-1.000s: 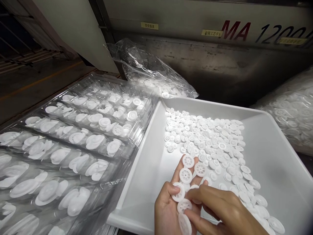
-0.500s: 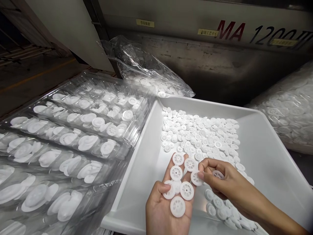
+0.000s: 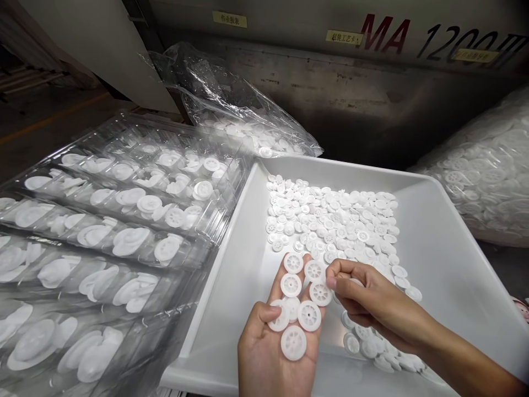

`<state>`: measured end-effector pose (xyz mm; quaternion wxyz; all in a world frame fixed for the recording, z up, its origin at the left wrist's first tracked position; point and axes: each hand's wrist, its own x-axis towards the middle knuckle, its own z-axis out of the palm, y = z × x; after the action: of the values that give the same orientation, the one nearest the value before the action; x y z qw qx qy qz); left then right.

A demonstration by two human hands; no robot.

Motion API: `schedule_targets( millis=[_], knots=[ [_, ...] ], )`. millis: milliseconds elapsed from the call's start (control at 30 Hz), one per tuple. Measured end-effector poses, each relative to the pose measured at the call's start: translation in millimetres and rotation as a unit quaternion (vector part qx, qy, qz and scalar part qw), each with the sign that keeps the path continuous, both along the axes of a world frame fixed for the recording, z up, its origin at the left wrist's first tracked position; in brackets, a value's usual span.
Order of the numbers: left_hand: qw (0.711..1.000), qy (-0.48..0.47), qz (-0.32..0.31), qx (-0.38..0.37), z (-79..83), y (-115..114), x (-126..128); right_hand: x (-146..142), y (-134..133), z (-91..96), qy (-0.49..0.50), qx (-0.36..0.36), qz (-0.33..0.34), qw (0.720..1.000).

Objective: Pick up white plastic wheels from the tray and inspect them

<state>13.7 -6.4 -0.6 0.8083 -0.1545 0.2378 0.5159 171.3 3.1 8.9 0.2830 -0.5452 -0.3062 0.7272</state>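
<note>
My left hand (image 3: 278,344) is palm up over the tray, holding several small white plastic spoked wheels (image 3: 293,342) spread over its palm and fingers. Its thumb presses on the wheel (image 3: 279,315) at the left. My right hand (image 3: 367,298) is closed, thumb and forefinger pinched at the edge of a wheel (image 3: 320,293) lying on my left fingertips. Part of another white wheel (image 3: 356,282) shows within its curled fingers. Beneath both hands, the grey tray (image 3: 450,259) bears a broad layer of loose wheels (image 3: 330,220) and a smaller heap (image 3: 372,344) nearer me.
Clear plastic compartment trays (image 3: 136,256) filled with white parts stand at the left. Behind the tray lies a clear bag (image 3: 248,110) with more white parts. A large full bag (image 3: 487,176) sits at the right, and a machine panel (image 3: 289,71) rises behind.
The wheel pinched by my right fingers now rests further onto my left fingertips. My right thumb and forefinger have shifted to its edge. The whole view has shifted slightly.
</note>
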Motion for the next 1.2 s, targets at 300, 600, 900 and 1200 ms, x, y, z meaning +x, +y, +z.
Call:
schedule_targets(
  millis=[300,600,900,1200],
  knots=[
    [0.998,0.044,0.001,-0.035,5.3,2,2,10,8,1.2,-0.008,0.007,-0.021,1.000],
    [0.998,0.035,0.009,-0.042,5.9,-2,2,10,4,3.3,-0.128,0.093,0.099,0.982],
    [0.999,0.032,0.000,-0.037,7.6,2,1,7,3,-4.8,-0.039,0.025,0.064,0.997],
    [1.000,-0.005,-0.006,-0.014,4.7,-1,1,8,3,-2.5,-0.024,0.018,0.063,0.998]
  ],
)
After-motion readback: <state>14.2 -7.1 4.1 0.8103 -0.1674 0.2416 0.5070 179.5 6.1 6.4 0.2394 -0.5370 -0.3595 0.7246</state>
